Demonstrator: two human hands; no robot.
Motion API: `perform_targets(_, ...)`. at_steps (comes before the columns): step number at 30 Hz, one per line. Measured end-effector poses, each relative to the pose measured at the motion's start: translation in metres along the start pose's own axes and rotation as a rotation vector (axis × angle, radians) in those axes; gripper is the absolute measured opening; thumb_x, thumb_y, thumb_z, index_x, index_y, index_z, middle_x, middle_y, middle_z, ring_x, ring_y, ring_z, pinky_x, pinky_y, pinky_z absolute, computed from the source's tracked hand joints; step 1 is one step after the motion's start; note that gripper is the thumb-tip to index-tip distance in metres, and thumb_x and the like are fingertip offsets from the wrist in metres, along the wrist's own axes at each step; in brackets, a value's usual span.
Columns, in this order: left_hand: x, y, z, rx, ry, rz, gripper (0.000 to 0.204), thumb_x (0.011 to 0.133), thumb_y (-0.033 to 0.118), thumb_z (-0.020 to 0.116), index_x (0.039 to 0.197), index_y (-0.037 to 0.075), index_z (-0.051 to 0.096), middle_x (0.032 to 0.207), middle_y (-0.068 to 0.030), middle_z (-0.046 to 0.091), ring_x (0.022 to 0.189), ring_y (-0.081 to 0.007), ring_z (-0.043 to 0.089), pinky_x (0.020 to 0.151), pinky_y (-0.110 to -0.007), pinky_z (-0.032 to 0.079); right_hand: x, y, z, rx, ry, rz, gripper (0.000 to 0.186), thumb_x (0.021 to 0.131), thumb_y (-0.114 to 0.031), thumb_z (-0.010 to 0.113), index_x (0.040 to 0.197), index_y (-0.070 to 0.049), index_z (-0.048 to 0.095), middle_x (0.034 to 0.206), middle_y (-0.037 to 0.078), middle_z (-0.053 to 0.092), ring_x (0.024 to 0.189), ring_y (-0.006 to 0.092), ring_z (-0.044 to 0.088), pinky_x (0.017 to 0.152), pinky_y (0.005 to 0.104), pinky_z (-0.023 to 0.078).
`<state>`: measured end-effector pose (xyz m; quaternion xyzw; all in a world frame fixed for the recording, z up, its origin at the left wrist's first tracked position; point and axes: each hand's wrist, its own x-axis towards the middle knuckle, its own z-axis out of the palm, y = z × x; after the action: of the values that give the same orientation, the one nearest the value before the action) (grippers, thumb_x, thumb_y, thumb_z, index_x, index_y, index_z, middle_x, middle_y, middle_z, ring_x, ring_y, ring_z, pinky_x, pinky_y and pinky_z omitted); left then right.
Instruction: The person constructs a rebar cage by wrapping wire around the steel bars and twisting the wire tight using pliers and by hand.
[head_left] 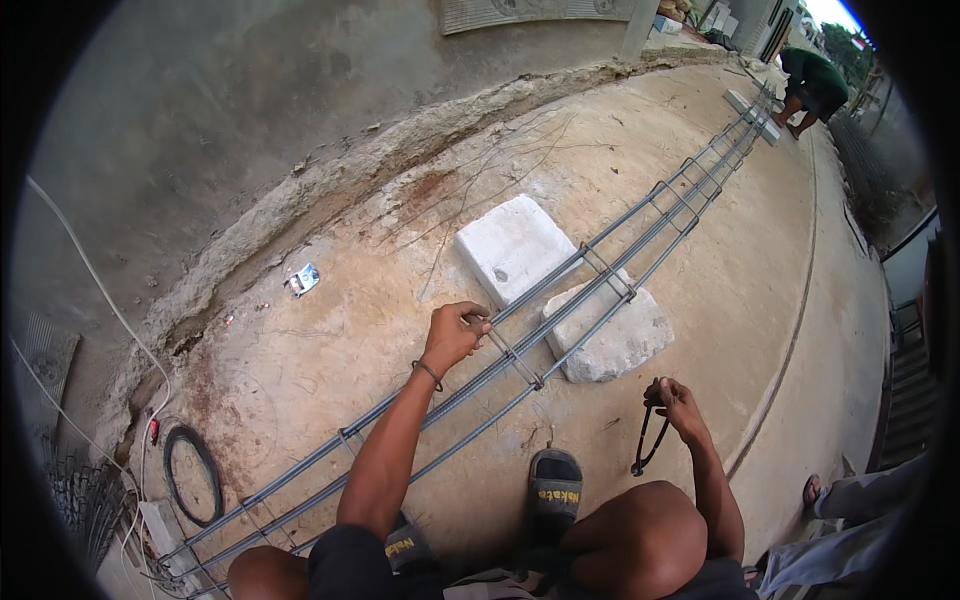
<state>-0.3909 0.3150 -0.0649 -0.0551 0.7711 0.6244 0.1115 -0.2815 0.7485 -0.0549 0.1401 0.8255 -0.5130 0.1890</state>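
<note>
A long cage of steel rebar (pixel 597 262) with square stirrups runs from the lower left to the far upper right. My left hand (pixel 458 335) is at its upper bar beside a stirrup (pixel 515 357), thumb and fingers pinched together. Whatever lies between those fingertips is too small to make out. Off to the right of the cage, my right hand (pixel 682 410) grips dark pincers (pixel 655 440). Their handles spread apart at the hand and the head points down. Two white blocks, one flat-topped (pixel 515 245) and one rougher (pixel 612 335), lie by and under the cage.
A coil of black wire (pixel 192 475) lies at the left near a pale cable (pixel 95 270). Another person (pixel 815 85) bends at the cage's far end. At the lower right show someone's legs (pixel 860 520). A grey wall (pixel 250 120) borders the left side.
</note>
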Motion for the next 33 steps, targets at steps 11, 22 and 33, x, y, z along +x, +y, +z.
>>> perform_targets(11, 0.080, -0.055, -0.068, 0.454, 0.258, -0.035, 0.033, 0.082, 0.024, 0.073, 0.104, 0.001, 0.071, 0.089, -0.0217, 0.070, 0.077, -0.0290, 0.070, 0.071, -0.035, 0.055, 0.035, 0.023, 0.001, -0.239, 0.509, -0.142, 0.036, 0.090, -0.029, 0.068, 0.110, 0.000, 0.061, 0.111, 0.018, 0.064, 0.103, 0.0318, 0.062, 0.087, 0.0435, 0.050)
perform_targets(22, 0.127, -0.102, -0.065, 0.914, 0.404, -0.066, 0.021, 0.082, 0.020, 0.066, 0.088, 0.000, 0.067, 0.099, -0.0269, 0.064, 0.089, -0.0420, 0.064, 0.080, -0.048, 0.051, -0.025, 0.053, 0.001, 0.090, 0.485, -0.079, 0.022, 0.091, -0.013, 0.067, 0.105, 0.004, 0.062, 0.110, 0.014, 0.064, 0.099, 0.0184, 0.063, 0.084, 0.0337, 0.053)
perform_targets(33, 0.032, 0.095, -0.043, -0.434, -0.120, 0.098, 0.011, 0.087, 0.006, 0.069, 0.092, 0.000, 0.062, 0.073, -0.0069, 0.064, 0.050, -0.0041, 0.046, 0.040, -0.020, 0.031, 0.004, -0.060, 0.039, 0.236, 0.253, -0.313, 0.024, 0.094, -0.021, 0.065, 0.102, 0.002, 0.065, 0.090, 0.003, 0.066, 0.084, 0.0083, 0.057, 0.077, 0.0255, 0.046)
